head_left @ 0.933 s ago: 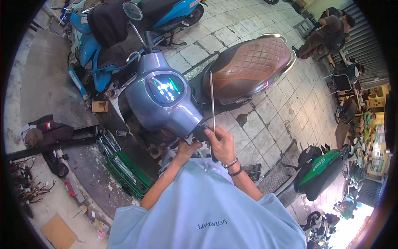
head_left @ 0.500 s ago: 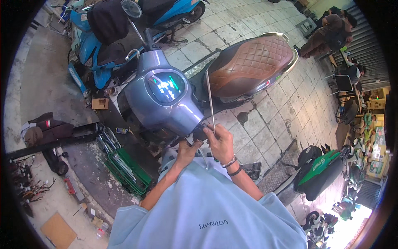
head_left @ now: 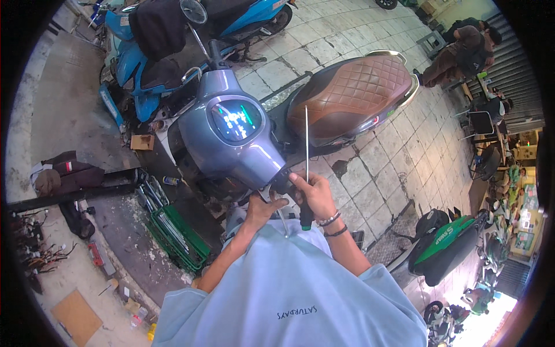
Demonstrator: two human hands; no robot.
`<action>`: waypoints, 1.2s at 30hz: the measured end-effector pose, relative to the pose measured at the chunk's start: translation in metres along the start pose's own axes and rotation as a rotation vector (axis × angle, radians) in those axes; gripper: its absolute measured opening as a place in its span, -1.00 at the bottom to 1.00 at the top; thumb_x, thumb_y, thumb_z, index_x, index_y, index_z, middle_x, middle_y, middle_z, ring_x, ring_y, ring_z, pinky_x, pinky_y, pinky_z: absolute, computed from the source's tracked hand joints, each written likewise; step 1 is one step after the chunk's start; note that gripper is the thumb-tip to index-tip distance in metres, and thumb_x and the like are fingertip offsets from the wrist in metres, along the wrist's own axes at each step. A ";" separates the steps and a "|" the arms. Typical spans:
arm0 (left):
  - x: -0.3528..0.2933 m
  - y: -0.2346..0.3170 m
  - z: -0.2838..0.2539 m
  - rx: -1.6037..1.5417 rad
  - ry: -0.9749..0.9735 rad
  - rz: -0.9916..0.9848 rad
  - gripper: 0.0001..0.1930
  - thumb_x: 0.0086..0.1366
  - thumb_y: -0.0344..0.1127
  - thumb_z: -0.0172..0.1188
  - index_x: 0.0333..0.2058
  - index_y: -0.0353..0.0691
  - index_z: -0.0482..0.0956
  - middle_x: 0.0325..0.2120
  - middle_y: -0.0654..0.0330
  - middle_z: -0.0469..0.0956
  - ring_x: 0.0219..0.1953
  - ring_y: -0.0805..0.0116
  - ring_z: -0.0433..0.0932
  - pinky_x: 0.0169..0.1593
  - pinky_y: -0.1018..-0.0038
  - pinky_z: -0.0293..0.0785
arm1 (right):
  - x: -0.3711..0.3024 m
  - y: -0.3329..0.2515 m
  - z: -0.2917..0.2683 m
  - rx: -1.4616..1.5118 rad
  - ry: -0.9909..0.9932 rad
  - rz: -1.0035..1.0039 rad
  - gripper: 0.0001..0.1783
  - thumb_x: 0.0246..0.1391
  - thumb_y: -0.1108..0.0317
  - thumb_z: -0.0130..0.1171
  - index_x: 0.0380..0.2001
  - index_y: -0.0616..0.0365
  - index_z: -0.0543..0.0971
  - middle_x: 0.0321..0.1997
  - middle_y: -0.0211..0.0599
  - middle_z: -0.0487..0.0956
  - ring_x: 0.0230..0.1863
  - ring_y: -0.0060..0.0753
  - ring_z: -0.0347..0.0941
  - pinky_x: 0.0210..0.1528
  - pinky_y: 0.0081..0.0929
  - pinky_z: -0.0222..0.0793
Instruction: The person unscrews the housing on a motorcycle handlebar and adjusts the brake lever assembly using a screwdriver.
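A grey-purple scooter [head_left: 231, 161] stands before me, its round dash display [head_left: 236, 120] lit. My right hand [head_left: 319, 199] is closed around a long screwdriver [head_left: 307, 141]; its shaft points away from me, over the brown seat, and its dark, green-ended handle shows below the fingers. That hand's thumb and fingertips rest at the black handlebar grip [head_left: 281, 180]. My left hand [head_left: 261, 211] is closed at the base of the metal brake lever [head_left: 282, 222], thumb pointing right; its other fingers are partly hidden. The lever's ball end points toward my shirt.
A quilted brown seat [head_left: 361, 89] lies beyond the handlebar. To the left are a blue scooter [head_left: 136, 69], a small cardboard box [head_left: 141, 142] and a green tool box [head_left: 176, 237]. A green-black scooter [head_left: 445, 243] stands right. People [head_left: 462, 52] are at the far right.
The screwdriver has swung from a slight tilt to nearly straight, and its handle now shows under my right hand. My right hand has shifted slightly right; the left stays at the lever.
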State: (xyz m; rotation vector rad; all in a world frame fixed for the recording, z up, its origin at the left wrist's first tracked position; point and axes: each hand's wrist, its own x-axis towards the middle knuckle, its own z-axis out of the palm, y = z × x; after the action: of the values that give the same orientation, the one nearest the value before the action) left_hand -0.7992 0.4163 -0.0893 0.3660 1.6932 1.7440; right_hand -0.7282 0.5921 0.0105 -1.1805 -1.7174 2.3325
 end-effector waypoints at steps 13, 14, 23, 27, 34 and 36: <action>0.000 -0.006 -0.008 -0.089 -0.111 -0.153 -0.69 0.39 -0.12 0.41 -0.03 -0.15 0.65 -0.23 0.32 0.61 -0.20 0.50 0.57 -0.20 0.47 0.53 | -0.009 -0.002 0.006 -0.244 0.072 -0.112 -0.60 0.34 0.24 0.40 0.06 0.37 0.70 -0.41 -0.33 0.68 -0.49 -0.65 0.50 -0.45 -0.51 0.42; 0.000 -0.006 -0.007 -0.088 -0.110 -0.156 -0.69 0.39 -0.12 0.41 -0.03 -0.15 0.65 -0.23 0.32 0.61 -0.20 0.50 0.57 -0.20 0.47 0.53 | -0.007 0.002 0.006 -0.243 0.071 -0.110 -0.60 0.34 0.24 0.40 0.06 0.37 0.70 -0.41 -0.33 0.68 -0.49 -0.65 0.50 -0.45 -0.51 0.42; -0.001 -0.008 -0.003 -0.150 -0.057 -0.337 -0.70 0.52 0.04 0.30 -0.18 -0.07 0.59 -0.37 0.38 0.54 -0.36 0.56 0.49 -0.35 0.53 0.38 | -0.003 0.011 0.011 -0.421 0.154 -0.389 -0.71 0.32 0.31 0.40 -0.08 0.34 0.65 -0.47 -0.35 0.67 -0.56 -0.67 0.49 -0.53 -0.53 0.39; 0.000 -0.009 -0.006 -0.138 -0.098 -0.288 -0.68 0.55 0.05 0.25 -0.11 -0.09 0.59 -0.37 0.36 0.53 -0.37 0.56 0.50 -0.33 0.55 0.39 | -0.001 0.014 0.014 -0.446 0.207 -0.404 -0.73 0.30 0.32 0.41 -0.12 0.33 0.65 -0.47 -0.30 0.67 -0.52 -0.63 0.51 -0.48 -0.50 0.41; -0.002 0.006 -0.003 -0.247 -0.050 -0.358 -0.66 0.54 0.06 0.24 -0.02 -0.09 0.62 -0.31 0.38 0.56 -0.32 0.61 0.52 -0.29 0.60 0.43 | -0.011 0.013 0.028 -0.537 0.322 -0.493 -0.71 0.23 0.33 0.48 -0.17 0.34 0.65 -0.42 -0.16 0.67 -0.47 -0.57 0.48 -0.44 -0.43 0.36; 0.000 -0.004 -0.013 -0.348 -0.098 -0.384 -0.66 0.54 0.06 0.23 -0.01 -0.08 0.62 -0.29 0.38 0.56 -0.31 0.60 0.52 -0.27 0.61 0.43 | -0.017 0.009 0.032 -0.538 0.309 -0.494 -0.70 0.22 0.33 0.49 -0.16 0.34 0.66 -0.43 -0.19 0.67 -0.45 -0.57 0.49 -0.42 -0.44 0.39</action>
State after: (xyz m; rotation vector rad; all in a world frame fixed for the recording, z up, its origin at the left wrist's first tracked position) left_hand -0.8066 0.4056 -0.0944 -0.0310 1.2590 1.6563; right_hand -0.7304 0.5557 0.0161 -0.9376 -2.2495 1.3799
